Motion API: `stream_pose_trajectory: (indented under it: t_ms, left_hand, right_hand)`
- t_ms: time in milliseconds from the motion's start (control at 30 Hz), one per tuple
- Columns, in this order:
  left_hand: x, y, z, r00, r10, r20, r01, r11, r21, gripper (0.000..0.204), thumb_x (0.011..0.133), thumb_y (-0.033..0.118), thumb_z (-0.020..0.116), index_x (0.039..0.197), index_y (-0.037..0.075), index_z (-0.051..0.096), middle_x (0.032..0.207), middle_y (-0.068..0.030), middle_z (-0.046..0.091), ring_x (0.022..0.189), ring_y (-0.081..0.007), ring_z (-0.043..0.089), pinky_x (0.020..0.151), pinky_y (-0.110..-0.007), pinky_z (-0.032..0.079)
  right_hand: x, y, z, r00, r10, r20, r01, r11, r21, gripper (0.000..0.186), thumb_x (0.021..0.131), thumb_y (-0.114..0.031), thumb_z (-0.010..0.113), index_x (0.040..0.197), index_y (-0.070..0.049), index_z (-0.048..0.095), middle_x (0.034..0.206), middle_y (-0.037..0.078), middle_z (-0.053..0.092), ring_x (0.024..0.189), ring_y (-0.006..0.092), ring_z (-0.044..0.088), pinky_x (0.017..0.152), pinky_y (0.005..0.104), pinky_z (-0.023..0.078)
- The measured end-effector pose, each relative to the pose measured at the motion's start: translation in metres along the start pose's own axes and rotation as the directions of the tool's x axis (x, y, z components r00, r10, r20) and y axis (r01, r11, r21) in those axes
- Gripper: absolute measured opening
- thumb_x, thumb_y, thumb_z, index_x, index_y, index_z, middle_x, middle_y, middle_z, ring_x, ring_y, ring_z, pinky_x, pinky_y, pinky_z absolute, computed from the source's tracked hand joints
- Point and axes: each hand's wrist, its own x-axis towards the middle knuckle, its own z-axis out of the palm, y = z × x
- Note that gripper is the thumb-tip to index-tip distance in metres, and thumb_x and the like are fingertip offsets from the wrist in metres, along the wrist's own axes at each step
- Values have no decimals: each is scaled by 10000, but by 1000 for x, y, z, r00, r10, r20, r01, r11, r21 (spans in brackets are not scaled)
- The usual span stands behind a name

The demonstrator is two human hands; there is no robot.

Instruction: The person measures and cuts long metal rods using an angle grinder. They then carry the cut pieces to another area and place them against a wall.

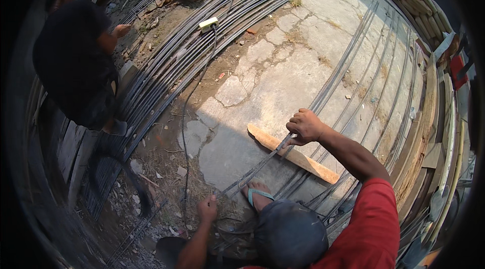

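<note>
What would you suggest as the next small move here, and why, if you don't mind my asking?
I'd probably shift the sandalled foot slightly back from the steel rods: the right hand grips them by the wooden plank, and their near stretch appears to pass close to the exposed toes.

Dk grey steel rods (328,85), long, thin, bunched, diag. over wood plank (313,164)

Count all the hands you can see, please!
3: the right hand gripping metal rods by the plank, the left hand lower down near the rods, and another person's hand at upper left. That person's other hand is hidden.
</note>
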Motion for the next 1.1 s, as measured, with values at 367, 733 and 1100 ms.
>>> stream_pose_trajectory:
  t_ms: [367, 733, 1100]
  left_hand:
    - [33, -64, -13, 993, -3, -117, -8, 995, -96, 608, 1010, 506, 562, 715, -23, 507, 609, -81, 359, 616, -187, 374, 596, -393, 358]
    - [-12, -54, -3, 918, -329, -220, 381, 886, 265, 694, 942, 607, 605, 739, -56, 624, 632, -197, 544, 595, -337, 470, 619, -486, 396]
    - [0, -77, -7, 913, -362, -190, 333, 928, -169, 610, 913, 542, 696, 688, -20, 620, 598, -82, 494, 613, -192, 446, 598, -386, 382]
  right_hand:
    - [61, -37, -25, 944, -138, -298, 171, 982, 85, 566, 826, -647, 711, 714, -134, 499, 699, 28, 491, 670, 235, 523, 650, 373, 404]
    - [64, -43, 122, 809, 390, 439, -392, 915, -91, 683, 965, -707, 430, 1580, -428, 322, 1704, 40, 175, 1576, 327, 101, 1270, 529, 112]
    - [76, -18, 45, 948, 297, 112, -311, 939, 148, 517, 1020, -487, 532, 762, -96, 750, 732, 103, 703, 835, 314, 645, 905, 459, 461]
